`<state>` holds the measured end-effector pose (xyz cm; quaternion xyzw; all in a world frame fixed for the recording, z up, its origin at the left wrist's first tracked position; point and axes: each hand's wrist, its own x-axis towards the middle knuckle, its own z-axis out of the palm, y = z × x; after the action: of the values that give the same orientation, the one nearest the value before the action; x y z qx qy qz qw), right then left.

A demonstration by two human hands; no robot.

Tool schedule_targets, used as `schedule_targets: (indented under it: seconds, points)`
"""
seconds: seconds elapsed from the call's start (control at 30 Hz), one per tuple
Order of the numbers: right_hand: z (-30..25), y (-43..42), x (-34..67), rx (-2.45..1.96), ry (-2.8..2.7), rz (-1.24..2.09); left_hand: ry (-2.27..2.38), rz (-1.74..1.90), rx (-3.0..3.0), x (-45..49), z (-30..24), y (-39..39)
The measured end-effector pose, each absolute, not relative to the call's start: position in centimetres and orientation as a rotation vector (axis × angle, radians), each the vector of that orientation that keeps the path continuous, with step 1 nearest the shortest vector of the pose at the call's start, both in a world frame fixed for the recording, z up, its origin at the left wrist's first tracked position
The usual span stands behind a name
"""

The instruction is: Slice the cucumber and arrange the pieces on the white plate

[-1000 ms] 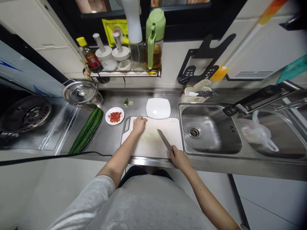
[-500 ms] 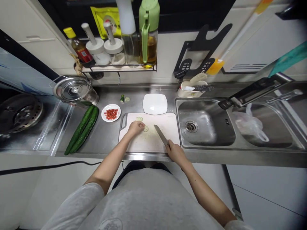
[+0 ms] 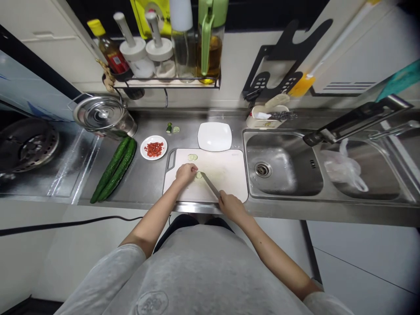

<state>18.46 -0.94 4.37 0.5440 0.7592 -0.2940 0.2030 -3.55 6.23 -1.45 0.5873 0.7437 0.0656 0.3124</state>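
Note:
My right hand (image 3: 231,205) is wrapped round the handle of a kitchen knife (image 3: 211,186), its blade pointing up and left. The knife tip meets a pale round cucumber slice (image 3: 198,175) on the white cutting board (image 3: 229,175). At the slice's left edge, the fingertips of my left hand (image 3: 185,173) are pinched together on it. Other cucumber slices (image 3: 192,157) lie higher on the board, partly overlapping. Two whole cucumbers (image 3: 114,170) rest on the counter at the left.
A white plate (image 3: 214,136) stands behind the board, and a small plate (image 3: 143,153) of chopped red pieces (image 3: 154,149) is left of it. Cucumber ends (image 3: 169,128) lie further back. A lidded steel pot (image 3: 108,116) is at left, the sink (image 3: 284,164) at right.
My right hand has brought the knife left, so its tip now reaches the slice by my left fingers. The view has shifted slightly; my left hand stays at about the same spot on the board.

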Motion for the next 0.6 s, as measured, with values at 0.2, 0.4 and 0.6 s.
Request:
schedule_targets:
  seconds: [0.2, 0.4, 0.6]
  points:
    - [4.1, -0.9, 17.4, 1.503, 2.116, -0.802, 1.958, 0.169, 1.520, -3.3, -1.5, 6.5]
    - [3.7, -0.9, 17.1, 1.512, 2.129, -0.804, 1.956, 0.180, 1.494, -3.4, -1.9, 6.5]
    - [3.8, -0.8, 16.7, 1.509, 2.132, -0.803, 1.954, 0.183, 1.508, -3.4, -2.0, 6.6]
